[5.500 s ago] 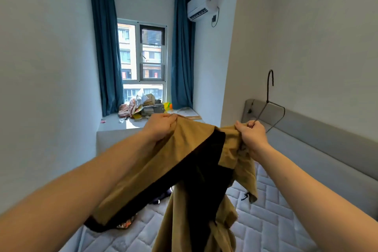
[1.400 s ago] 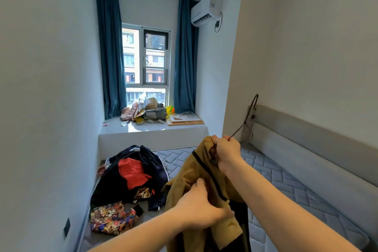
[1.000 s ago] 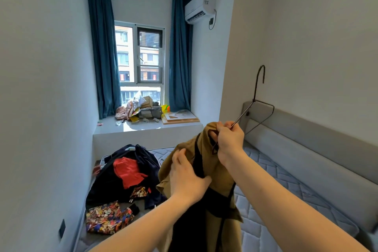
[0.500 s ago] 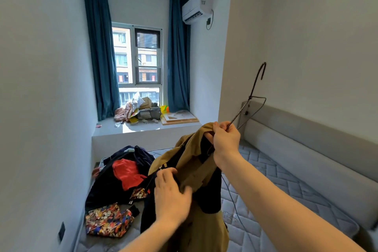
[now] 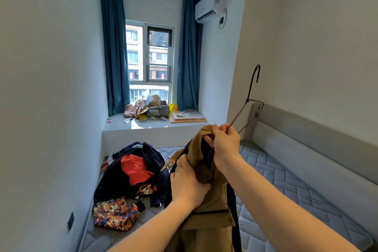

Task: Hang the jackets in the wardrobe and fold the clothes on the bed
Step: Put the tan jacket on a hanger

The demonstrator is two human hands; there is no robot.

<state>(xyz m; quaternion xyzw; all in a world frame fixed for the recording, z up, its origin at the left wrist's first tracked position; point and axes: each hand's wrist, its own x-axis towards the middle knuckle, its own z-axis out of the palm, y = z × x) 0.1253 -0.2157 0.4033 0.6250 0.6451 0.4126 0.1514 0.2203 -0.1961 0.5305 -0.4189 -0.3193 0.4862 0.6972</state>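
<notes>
An olive-brown jacket (image 5: 206,215) with a dark lining hangs in front of me over the bed. My right hand (image 5: 225,145) grips its top edge together with a thin dark wire hanger (image 5: 248,100), whose hook points up to the right. My left hand (image 5: 188,184) clutches the jacket's fabric lower down, just below the right hand. A pile of clothes lies on the mattress at left: a dark navy garment (image 5: 114,180), a red one (image 5: 135,168) on top of it, and a multicoloured patterned piece (image 5: 114,213) nearer me.
The grey quilted mattress (image 5: 286,186) runs along a padded headboard (image 5: 319,149) on the right. A window ledge (image 5: 151,125) at the far end carries bags, papers and a board. Blue curtains flank the window. Walls stand close on both sides.
My left hand has moved up the jacket and now bunches the fabric just under my right hand. The hanger has tilted a little. The clothes pile has not moved.
</notes>
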